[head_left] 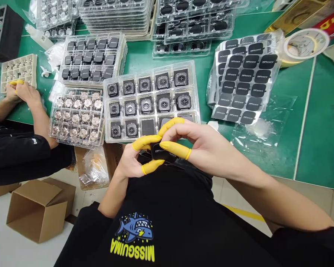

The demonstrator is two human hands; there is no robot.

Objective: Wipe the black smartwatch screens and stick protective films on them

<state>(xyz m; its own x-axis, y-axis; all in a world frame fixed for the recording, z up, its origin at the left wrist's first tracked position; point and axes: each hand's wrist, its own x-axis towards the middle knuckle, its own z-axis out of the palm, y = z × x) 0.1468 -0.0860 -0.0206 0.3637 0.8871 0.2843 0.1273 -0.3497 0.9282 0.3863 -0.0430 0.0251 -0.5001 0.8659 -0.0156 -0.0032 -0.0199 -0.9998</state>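
Observation:
My left hand (133,159), with yellow finger cots, grips a black square smartwatch case (156,151) over the tray's front edge. White lettering shows on its face. My right hand (206,144), also in yellow finger cots, pinches a dark lettered film (173,155) at the watch's right side; the fingertips partly hide where the two meet. Just behind my hands lies a clear plastic tray (195,89) of watch cases, most with their sensor backs up. One front-row pocket (148,127) shows a dark bottom without a watch.
Sheets of black lettered stickers (242,88) lie right of the tray, near a tape roll (306,44). Stacked trays (93,59) stand at the left and back. A co-worker's hands (23,91) work at far left. Cardboard boxes (39,207) sit below the table.

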